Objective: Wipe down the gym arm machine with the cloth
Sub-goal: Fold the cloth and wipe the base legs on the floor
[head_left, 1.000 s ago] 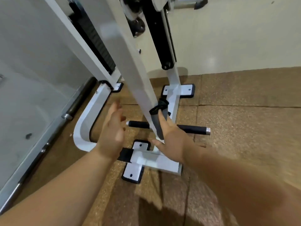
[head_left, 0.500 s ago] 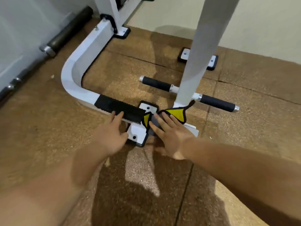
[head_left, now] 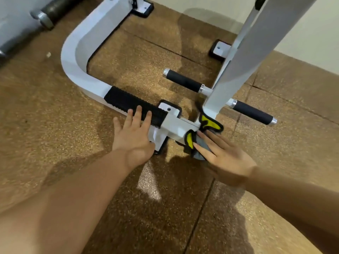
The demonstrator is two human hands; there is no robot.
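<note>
Our left hand (head_left: 134, 138) rests flat, fingers straight, on the machine's black tread pad (head_left: 124, 101). At its three o'clock, our right hand (head_left: 224, 155), fingers straight, presses the grey-yellow cloth (head_left: 209, 123) onto the white base bar (head_left: 176, 127).

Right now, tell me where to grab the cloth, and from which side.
Grip the cloth by its bunched grey middle, from above on the near side: the right hand lies flat there, and the white upright blocks the far side.
</note>
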